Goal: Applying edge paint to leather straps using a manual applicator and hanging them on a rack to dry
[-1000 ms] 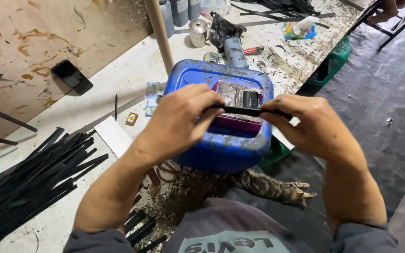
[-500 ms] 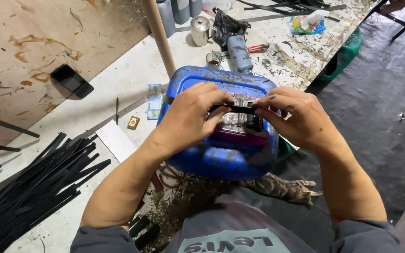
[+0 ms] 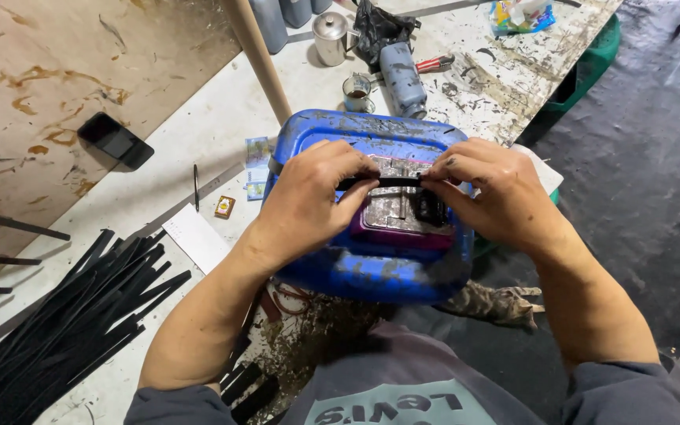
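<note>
Both my hands hold a short black strip (image 3: 388, 182) stretched between them, over a blue plastic canister (image 3: 371, 260) lying on its side against the workbench. My left hand (image 3: 312, 197) pinches the strip's left end; my right hand (image 3: 489, 193) pinches its right end. Beneath the strip, on top of the canister, sits a small metal block with a purple base (image 3: 391, 216) and a black piece (image 3: 430, 208). The strip's ends are hidden by my fingers.
A heap of long black strips (image 3: 64, 323) lies at the left on the white bench (image 3: 159, 197). A black phone (image 3: 116, 140), a wooden pole (image 3: 260, 55), a metal cup (image 3: 332, 35), a glass (image 3: 357, 93), a grey tool (image 3: 401, 75) and red-handled pliers (image 3: 438, 63) lie beyond. Dark floor (image 3: 639, 157) at right.
My hands have drawn closer together, so less of the black strip shows between them. The view has shifted slightly nearer to the canister.
</note>
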